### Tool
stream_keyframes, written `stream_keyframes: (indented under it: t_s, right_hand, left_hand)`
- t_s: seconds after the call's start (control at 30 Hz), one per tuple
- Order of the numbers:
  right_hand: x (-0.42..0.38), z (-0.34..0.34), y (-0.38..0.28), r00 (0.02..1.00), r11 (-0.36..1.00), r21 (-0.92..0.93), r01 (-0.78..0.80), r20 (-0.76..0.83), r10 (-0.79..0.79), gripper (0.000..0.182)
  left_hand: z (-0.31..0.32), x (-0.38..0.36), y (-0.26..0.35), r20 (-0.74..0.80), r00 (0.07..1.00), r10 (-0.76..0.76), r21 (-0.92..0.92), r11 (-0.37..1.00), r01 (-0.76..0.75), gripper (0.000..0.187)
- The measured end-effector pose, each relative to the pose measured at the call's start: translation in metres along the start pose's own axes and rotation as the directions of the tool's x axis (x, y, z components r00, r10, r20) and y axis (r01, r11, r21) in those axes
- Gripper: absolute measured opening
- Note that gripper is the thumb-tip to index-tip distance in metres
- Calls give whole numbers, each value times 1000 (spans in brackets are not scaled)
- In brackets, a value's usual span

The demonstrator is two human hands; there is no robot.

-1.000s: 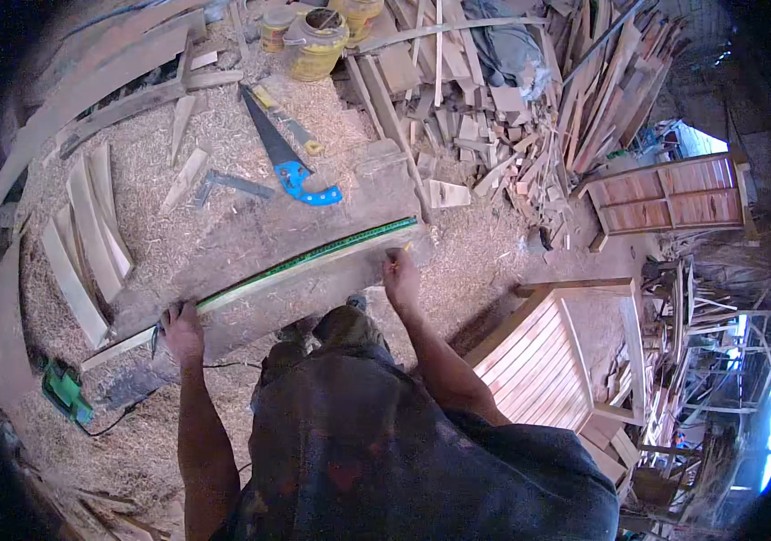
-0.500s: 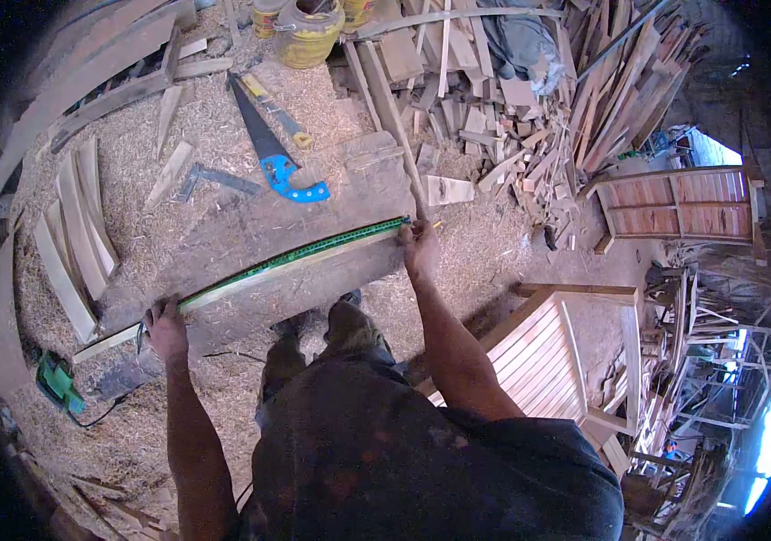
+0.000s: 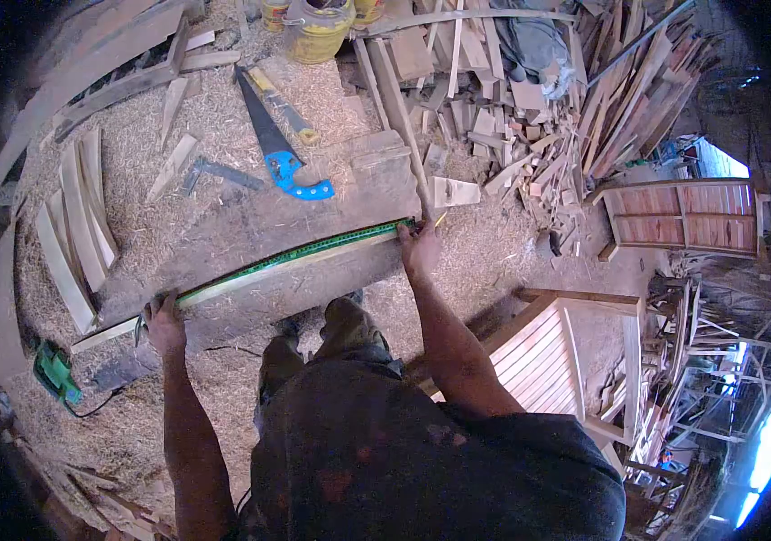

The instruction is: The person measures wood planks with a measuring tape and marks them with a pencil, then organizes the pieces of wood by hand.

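We have both hands on a long, pale wooden piece (image 3: 286, 272) that lies slantwise on the bench (image 3: 250, 216), with a green marked strip (image 3: 304, 249) running along its far edge from one hand to the other. Our left hand (image 3: 165, 326) bends its fingers over the wood and the near end of the green marked strip; we cannot tell how tightly they are closed. The wood reaches out past these fingers to the left. Our right hand (image 3: 419, 251) has its fingers closed on the other end of the green marked strip, and a thin yellow stick (image 3: 440, 219) pokes out beside them.

Beyond the right fingers and to their left we see a handsaw with a blue handle (image 3: 286, 167), close to a yellow-handled tool (image 3: 284, 106). A metal square (image 3: 228, 174) lies to the left of the handsaw. Several curved wooden pieces (image 3: 79, 225) lie beyond the left fingers, off to their left, and a green power tool (image 3: 56, 371) sits lower down on that side. Well beyond the right fingers are a yellow bucket (image 3: 316, 32) and a heap of wood scraps (image 3: 516, 135). A slatted wooden frame (image 3: 539, 353) stands to the right of the right fingers, nearer our body.
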State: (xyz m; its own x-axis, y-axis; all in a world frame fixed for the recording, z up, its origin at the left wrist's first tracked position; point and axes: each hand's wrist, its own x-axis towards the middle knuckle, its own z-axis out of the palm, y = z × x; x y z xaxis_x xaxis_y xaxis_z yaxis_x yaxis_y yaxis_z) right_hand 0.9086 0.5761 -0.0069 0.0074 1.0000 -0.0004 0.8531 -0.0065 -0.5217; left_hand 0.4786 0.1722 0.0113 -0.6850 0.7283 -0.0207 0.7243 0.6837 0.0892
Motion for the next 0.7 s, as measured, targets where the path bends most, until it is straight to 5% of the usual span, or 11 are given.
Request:
stream_keyframes:
  t_s: [0.7]
  right_hand:
    - [-30, 9, -26, 993, 983, -181, 44, -101, -64, 90]
  left_hand:
    - [-1, -1, 7, 91, 986, -139, 56, 989, 134, 41]
